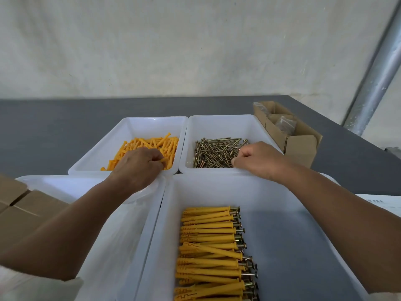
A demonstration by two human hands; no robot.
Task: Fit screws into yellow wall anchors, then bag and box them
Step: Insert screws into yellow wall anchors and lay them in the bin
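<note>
Left hand [137, 165] pinches anchors [152, 141]; right [258, 160], screws [217, 151].

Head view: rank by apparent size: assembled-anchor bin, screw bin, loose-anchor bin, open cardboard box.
1. assembled-anchor bin, but it is nearest the camera, so unsure.
2. screw bin and loose-anchor bin: alike, not ranked.
3. open cardboard box.

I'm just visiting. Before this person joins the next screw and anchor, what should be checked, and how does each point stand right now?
1. Loose anchors in stock: ok, a pile remains.
2. Loose screws in stock: ok, plenty.
3. Left hand holds one anchor: cannot tell, fingers curl into the pile.
4. Right hand holds one screw: cannot tell, fingertips hidden.
5. Near tray has room beside the finished pieces: ok, right half bare.
</note>
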